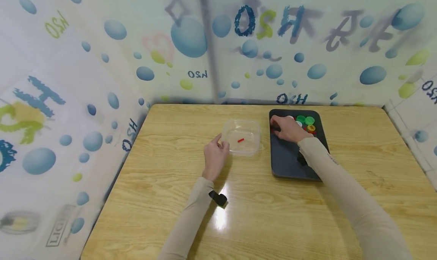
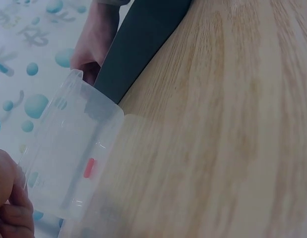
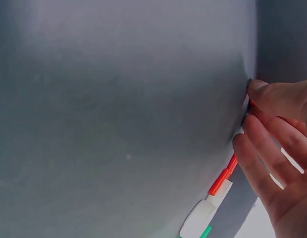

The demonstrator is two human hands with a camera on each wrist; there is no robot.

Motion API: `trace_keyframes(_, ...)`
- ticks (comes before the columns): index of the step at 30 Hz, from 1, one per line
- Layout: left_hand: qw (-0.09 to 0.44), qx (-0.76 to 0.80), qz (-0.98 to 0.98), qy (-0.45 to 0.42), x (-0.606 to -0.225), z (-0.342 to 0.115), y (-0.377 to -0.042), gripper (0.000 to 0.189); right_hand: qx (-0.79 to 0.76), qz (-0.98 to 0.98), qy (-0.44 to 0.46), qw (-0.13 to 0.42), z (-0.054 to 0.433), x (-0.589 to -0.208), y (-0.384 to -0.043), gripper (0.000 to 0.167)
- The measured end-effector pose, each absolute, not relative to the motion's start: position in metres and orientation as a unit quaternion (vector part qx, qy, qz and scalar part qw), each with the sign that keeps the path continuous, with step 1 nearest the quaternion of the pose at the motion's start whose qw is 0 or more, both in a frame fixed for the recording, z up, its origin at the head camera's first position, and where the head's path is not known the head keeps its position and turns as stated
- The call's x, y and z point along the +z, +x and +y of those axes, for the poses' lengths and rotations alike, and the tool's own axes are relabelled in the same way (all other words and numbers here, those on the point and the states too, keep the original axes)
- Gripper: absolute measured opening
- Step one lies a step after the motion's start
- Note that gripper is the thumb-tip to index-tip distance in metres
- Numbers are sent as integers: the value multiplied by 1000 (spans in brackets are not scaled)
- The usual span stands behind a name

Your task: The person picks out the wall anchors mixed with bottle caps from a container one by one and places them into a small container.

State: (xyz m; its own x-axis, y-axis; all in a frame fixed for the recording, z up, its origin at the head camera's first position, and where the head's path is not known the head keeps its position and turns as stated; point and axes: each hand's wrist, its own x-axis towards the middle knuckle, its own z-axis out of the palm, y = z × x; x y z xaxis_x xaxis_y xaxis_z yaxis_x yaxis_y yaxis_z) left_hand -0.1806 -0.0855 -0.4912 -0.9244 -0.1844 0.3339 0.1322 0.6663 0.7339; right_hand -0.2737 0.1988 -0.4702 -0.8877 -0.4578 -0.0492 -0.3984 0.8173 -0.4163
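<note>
A clear plastic container (image 1: 252,149) stands on the table with one small red stick (image 1: 241,140) lying on its bottom. My left hand (image 1: 216,155) pinches the container's near left rim; the left wrist view shows the curled fingers (image 2: 15,218) at that edge. To the right lies a dark grey tray (image 1: 286,163). Over its far left corner, my right hand (image 1: 288,129) reaches down to the tray's side. In the right wrist view, the thumb and forefinger (image 3: 262,94) close on a small red piece (image 3: 251,104), mostly hidden by the fingers.
Along the tray's far end lie green caps (image 1: 309,120), a yellow ring (image 1: 311,127), white pieces (image 1: 299,123) and more red sticks (image 3: 219,182). The wooden table (image 1: 164,154) meets a patterned wall (image 1: 177,89) at the back.
</note>
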Motion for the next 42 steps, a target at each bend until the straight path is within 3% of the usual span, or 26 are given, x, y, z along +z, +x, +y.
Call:
trace_keyframes(27, 198, -412, -889, 15, -488, -79, -183, 41, -282, 924, -257, 23, 233, -452, -251, 14)
trace_keyframes(42, 207, -415, -886, 19, -492, -84, -179, 39, -299, 921, -250, 11, 231, -430, -242, 20)
